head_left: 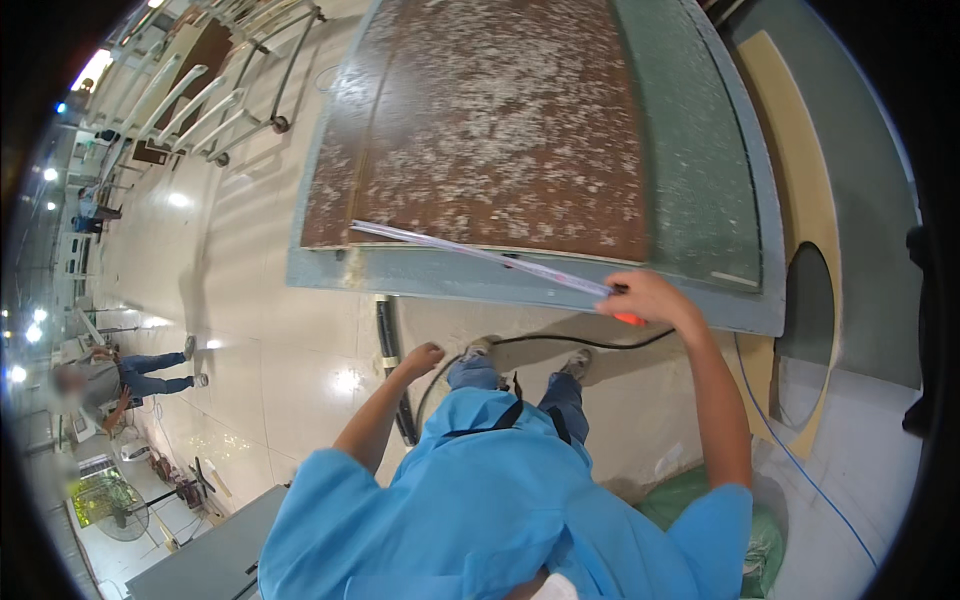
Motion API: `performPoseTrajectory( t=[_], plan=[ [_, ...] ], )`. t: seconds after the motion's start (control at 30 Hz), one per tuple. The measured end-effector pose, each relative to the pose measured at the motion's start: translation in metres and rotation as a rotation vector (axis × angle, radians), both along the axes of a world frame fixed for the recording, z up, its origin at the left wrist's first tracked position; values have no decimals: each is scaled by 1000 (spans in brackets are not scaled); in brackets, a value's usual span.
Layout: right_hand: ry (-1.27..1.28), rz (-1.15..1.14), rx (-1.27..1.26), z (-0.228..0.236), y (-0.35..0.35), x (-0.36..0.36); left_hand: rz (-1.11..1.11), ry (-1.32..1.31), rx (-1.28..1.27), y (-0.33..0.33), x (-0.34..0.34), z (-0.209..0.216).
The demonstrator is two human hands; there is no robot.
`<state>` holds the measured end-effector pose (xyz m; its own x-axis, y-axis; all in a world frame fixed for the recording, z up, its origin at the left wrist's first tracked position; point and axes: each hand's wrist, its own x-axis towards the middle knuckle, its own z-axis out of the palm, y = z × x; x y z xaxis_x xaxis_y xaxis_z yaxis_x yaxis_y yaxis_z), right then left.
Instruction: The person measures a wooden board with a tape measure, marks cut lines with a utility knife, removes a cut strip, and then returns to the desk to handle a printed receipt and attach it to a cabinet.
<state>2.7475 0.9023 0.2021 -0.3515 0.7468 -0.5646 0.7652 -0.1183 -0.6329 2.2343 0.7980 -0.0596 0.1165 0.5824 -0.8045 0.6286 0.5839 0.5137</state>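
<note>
My right hand (pixel 650 298) grips a tape measure (pixel 629 318) with an orange and black case, at the near right of the worktable. Its pale blade (pixel 470 252) is drawn out to the left, slanting across the near edge of a brown board (pixel 510 130). The blade's far end lies over the board's near left part. White flakes or shavings are strewn over the board. My left hand (pixel 424 358) hangs below the table edge with curled fingers and nothing visible in it.
The board lies on a green-topped table with a grey-blue rim (pixel 420 276). A black tube (pixel 388 340) and a black hose (pixel 560 338) are by my feet. Cut panels (pixel 800 150) lean at right. White racks (pixel 190 110), another person (pixel 130 378) and a fan (pixel 110 505) are at left.
</note>
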Motion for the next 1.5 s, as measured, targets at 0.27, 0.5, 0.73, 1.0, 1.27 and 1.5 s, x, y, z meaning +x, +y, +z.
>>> performPoseTrajectory(
  t=[0.27,0.5,0.73,1.0,1.27,1.5],
  plan=[
    [-62,0,305,-73,28,179,563,-59,-187,-157,88,55],
    [-244,-47,366,-114,22,244,481,26,-232,-179,146,71],
    [-225,-33,358,-120,22,246,499,-84,-31,-109,198,98],
    [-240,-66,311,-109,20,239,310,-164,-19,-67,244,111],
    [-179,-76,325,-125,21,238,63,-353,-22,-21,276,109],
    [532,-185,-877,-78,-45,225,-12,-829,-285,79,371,142]
  ],
)
